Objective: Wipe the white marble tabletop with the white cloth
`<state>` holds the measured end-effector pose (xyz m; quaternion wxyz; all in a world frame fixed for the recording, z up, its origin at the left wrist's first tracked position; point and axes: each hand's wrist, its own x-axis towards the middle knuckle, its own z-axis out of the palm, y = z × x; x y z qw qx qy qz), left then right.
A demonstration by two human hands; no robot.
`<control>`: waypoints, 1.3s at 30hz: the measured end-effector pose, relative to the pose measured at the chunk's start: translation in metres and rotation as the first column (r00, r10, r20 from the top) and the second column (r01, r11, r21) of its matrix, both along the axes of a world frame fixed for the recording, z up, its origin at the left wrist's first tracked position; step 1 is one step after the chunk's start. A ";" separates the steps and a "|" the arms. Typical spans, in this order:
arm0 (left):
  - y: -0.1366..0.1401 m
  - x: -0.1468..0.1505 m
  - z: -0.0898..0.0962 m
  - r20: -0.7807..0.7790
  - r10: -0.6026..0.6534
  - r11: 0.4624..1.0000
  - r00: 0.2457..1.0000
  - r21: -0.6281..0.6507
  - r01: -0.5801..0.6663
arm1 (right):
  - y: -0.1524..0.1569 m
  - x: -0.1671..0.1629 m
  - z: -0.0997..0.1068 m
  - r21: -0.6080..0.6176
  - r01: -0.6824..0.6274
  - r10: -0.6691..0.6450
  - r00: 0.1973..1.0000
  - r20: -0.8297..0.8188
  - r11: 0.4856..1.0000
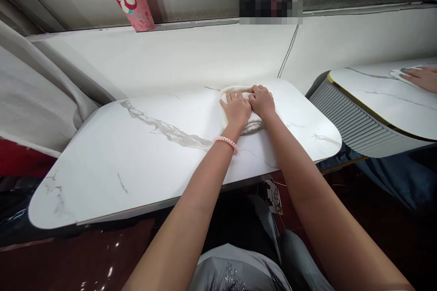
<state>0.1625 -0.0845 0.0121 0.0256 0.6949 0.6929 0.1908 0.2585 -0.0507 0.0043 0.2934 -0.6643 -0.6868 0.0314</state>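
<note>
A folded white cloth (253, 123) lies on the white marble-patterned tabletop (136, 163), right of its middle. My left hand (236, 110), with a pink coiled band at the wrist, presses flat on the cloth with its fingers spread. Right beside it, my right hand (262, 101) has its fingers curled onto the cloth's far right part. The two hands touch or nearly touch. Both palms are hidden from above, and so is the cloth beneath them.
A pink patterned roll or tube (131, 2) leans at the window ledge. Folds of a pale curtain (37, 82) hang at the left. On a second marble-patterned table (372, 86) at the right, another person's hand (425, 78) rests on a white cloth.
</note>
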 end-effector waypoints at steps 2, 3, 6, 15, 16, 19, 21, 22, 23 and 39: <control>-0.013 0.002 0.001 0.012 -0.011 1.000 1.000 -0.002 0.011 | -0.015 0.002 0.002 0.002 0.015 -0.015 1.000 0.016 1.000; -0.019 0.003 0.001 0.018 -0.015 1.000 1.000 -0.006 0.015 | -0.022 0.003 0.002 0.000 0.019 -0.019 0.999 0.026 1.000; -0.038 0.006 0.002 0.034 -0.024 1.000 0.999 -0.005 0.024 | -0.042 0.006 0.004 -0.009 0.026 -0.026 0.998 0.059 1.000; -0.086 0.013 0.007 0.041 -0.059 0.997 0.997 -0.050 0.061 | -0.094 0.014 0.008 -0.021 0.052 -0.050 0.995 0.083 0.998; -0.091 0.014 0.007 0.040 -0.061 0.996 0.997 -0.057 0.064 | -0.099 0.014 0.009 -0.023 0.055 -0.053 0.995 0.084 0.998; -0.103 0.014 0.008 0.044 -0.067 0.995 0.997 -0.071 0.070 | -0.112 0.015 0.009 -0.028 0.053 -0.051 0.995 0.084 0.998; -0.110 0.014 0.009 0.051 -0.070 0.994 0.996 -0.076 0.073 | -0.119 0.017 0.009 -0.022 0.045 -0.043 0.996 0.082 0.999; -0.113 0.014 0.009 0.053 -0.071 0.994 0.996 -0.075 0.075 | -0.122 0.017 0.009 -0.019 0.041 -0.040 0.996 0.079 0.999; -0.115 0.014 0.009 0.055 -0.071 0.994 0.996 -0.074 0.075 | -0.124 0.017 0.009 -0.016 0.039 -0.038 0.996 0.076 0.999; -0.078 0.024 0.003 0.032 -0.087 0.995 0.996 -0.049 0.088 | -0.085 0.031 0.002 -0.001 0.085 -0.085 0.996 -0.006 0.996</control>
